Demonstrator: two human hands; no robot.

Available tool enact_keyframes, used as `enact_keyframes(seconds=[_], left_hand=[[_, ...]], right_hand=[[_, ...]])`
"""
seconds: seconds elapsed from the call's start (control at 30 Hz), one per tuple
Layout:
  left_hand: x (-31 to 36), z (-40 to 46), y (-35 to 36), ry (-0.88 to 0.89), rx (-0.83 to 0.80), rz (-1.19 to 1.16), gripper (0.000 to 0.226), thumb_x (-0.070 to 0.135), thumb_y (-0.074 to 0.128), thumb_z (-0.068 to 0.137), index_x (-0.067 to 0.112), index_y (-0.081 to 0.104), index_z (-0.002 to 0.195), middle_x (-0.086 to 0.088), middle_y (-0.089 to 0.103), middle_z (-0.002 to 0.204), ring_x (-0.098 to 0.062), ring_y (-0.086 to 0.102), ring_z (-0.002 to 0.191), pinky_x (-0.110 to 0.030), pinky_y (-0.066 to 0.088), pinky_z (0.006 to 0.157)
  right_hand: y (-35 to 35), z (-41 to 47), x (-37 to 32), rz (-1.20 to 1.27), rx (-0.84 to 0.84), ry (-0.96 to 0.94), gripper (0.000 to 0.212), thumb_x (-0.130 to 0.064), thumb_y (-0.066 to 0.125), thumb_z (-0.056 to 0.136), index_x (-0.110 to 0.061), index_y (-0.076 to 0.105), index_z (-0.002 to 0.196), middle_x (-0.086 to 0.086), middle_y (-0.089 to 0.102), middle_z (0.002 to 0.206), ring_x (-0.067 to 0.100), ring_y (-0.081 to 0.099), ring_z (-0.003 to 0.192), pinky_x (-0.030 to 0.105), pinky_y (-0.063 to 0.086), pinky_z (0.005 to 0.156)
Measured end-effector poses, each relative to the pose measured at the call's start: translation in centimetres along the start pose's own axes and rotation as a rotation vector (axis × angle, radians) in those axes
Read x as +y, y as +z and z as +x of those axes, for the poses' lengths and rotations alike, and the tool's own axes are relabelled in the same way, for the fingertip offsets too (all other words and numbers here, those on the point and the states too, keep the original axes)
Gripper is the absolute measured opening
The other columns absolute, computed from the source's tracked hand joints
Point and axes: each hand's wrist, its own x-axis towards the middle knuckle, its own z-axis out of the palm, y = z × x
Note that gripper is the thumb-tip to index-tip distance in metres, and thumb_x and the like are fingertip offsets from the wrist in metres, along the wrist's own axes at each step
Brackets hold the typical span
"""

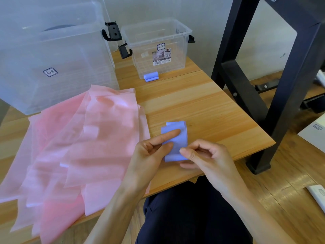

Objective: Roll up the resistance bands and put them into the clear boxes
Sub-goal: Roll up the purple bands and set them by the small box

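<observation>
A flat purple-blue resistance band [176, 138] is held just above the wooden table [202, 106] near its front edge. My left hand [151, 154] grips its left side, thumb under and forefinger laid across the top. My right hand [205, 157] pinches the band's lower right corner between thumb and curled fingers. A second purple-blue band [151, 76], rolled up, lies on the table against the front of the small clear box [158, 48]. A large clear box [52, 59] stands at the back left.
A heap of pink plastic bags [79, 147] covers the table's left half and hangs over the front edge. A black table frame [274, 76] stands close on the right. White packages [316, 196] lie on the floor at right.
</observation>
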Motion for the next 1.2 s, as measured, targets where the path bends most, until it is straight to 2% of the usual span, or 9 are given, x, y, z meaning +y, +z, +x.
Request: enact_keyframes(seconds=[0.13,0.23,0.37,0.47,0.57,0.73,0.9,1.1,1.2], left_hand=[[0.20,-0.05,0.18,0.002,-0.010,-0.030,0.030,0.005,0.062,0.093,0.024,0.075,0.111,-0.005,0.076,0.106,-0.028,0.066,0.112,-0.050,0.046,0.106],[0.35,-0.22,0.06,0.023,-0.078,-0.073,0.037,0.006,0.073,0.081,0.022,0.073,0.114,-0.003,0.075,0.109,-0.019,0.068,0.110,-0.036,0.052,0.099],[0.19,-0.40,0.14,0.053,-0.117,-0.054,0.044,-0.009,0.064,0.087,0.018,0.067,0.121,-0.002,0.075,0.109,-0.014,0.070,0.105,-0.020,0.054,0.085],[-0.08,0.00,0.02,0.049,-0.052,-0.091,0.034,0.005,0.063,0.089,0.024,0.074,0.116,-0.004,0.074,0.114,-0.024,0.066,0.115,-0.038,0.052,0.101],[-0.08,0.26,0.02,0.070,0.002,-0.081,0.028,0.015,0.062,0.090,0.027,0.075,0.111,-0.005,0.074,0.114,-0.029,0.063,0.118,-0.054,0.042,0.108],[-0.24,0.14,0.05,0.071,0.025,-0.048,0.032,0.004,0.061,0.094,0.026,0.076,0.111,-0.011,0.075,0.106,-0.035,0.065,0.112,-0.054,0.045,0.105],[0.13,0.16,0.18,0.090,0.040,-0.047,0.037,-0.004,0.062,0.090,0.025,0.071,0.112,0.005,0.073,0.114,-0.011,0.063,0.118,-0.034,0.047,0.106],[-0.01,0.11,-0.20,0.053,0.038,0.003,0.032,0.002,0.062,0.093,0.026,0.076,0.108,-0.004,0.076,0.106,-0.028,0.067,0.111,-0.050,0.045,0.107],[0.11,0.01,-0.28,0.050,0.013,0.028,0.036,0.004,0.061,0.094,0.034,0.077,0.105,-0.007,0.075,0.108,-0.027,0.067,0.111,-0.051,0.045,0.106]], right_hand=[[-0.04,-0.03,0.00,0.024,0.018,0.050,0.012,-0.004,0.073,0.083,0.006,0.067,0.082,0.005,0.070,0.073,0.022,0.074,0.076,0.026,0.060,0.068],[0.07,-0.05,-0.43,0.046,0.015,0.076,0.015,-0.005,0.073,0.083,0.007,0.066,0.086,0.006,0.072,0.074,0.027,0.075,0.074,0.029,0.061,0.067],[0.07,-0.10,-0.62,0.044,0.026,0.061,0.017,-0.006,0.072,0.085,0.008,0.063,0.085,0.002,0.070,0.069,0.026,0.075,0.071,0.030,0.062,0.066],[0.23,-0.11,-0.37,0.040,0.044,0.029,0.016,-0.003,0.072,0.084,0.010,0.062,0.081,-0.004,0.065,0.063,0.015,0.072,0.070,0.027,0.061,0.067],[0.27,-0.20,-0.29,0.041,0.039,0.030,0.015,-0.002,0.073,0.083,0.009,0.064,0.080,-0.002,0.067,0.064,0.018,0.073,0.073,0.025,0.060,0.067],[0.31,-0.36,-0.44,0.020,0.021,0.036,0.015,-0.005,0.075,0.083,0.007,0.065,0.079,0.008,0.073,0.075,0.025,0.075,0.077,0.028,0.061,0.068],[0.28,-0.47,-0.14,-0.016,0.005,0.022,0.016,-0.005,0.075,0.083,0.006,0.065,0.077,0.013,0.072,0.075,0.026,0.075,0.077,0.032,0.061,0.070],[0.21,-0.51,-0.17,-0.036,-0.007,0.010,0.016,-0.004,0.074,0.084,0.005,0.064,0.076,0.013,0.072,0.076,0.026,0.075,0.077,0.033,0.062,0.070],[0.15,-0.55,-0.23,-0.034,0.003,0.027,0.015,-0.003,0.073,0.084,0.006,0.063,0.076,0.009,0.072,0.072,0.026,0.075,0.076,0.033,0.062,0.069]])
